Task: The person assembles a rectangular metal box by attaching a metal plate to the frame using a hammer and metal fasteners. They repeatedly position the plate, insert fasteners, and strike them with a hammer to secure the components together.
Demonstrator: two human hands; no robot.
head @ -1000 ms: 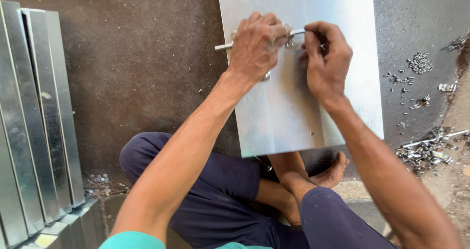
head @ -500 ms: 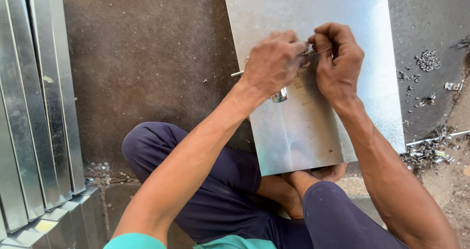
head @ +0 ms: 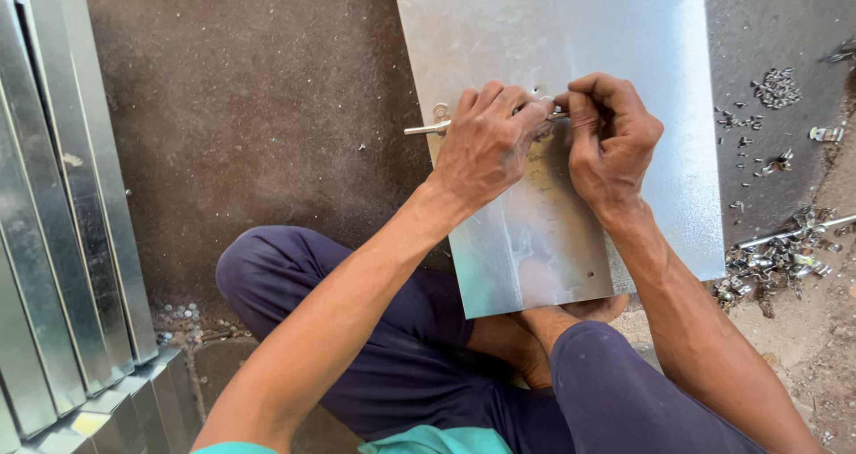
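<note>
I am seeing my left hand (head: 489, 146) closing around a thin metal rod (head: 426, 128) — its end sticking out leftward — while my right hand (head: 609, 137) is pinching tight just beside it, both pressing on the metal sheet (head: 615, 44) lying on the floor (head: 250, 88) above my foot (head: 571, 311).

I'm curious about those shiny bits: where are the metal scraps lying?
In the head view, the metal scraps lie on the floor to the person's right, just off the metal sheet's right edge, beyond the right hand.
</note>
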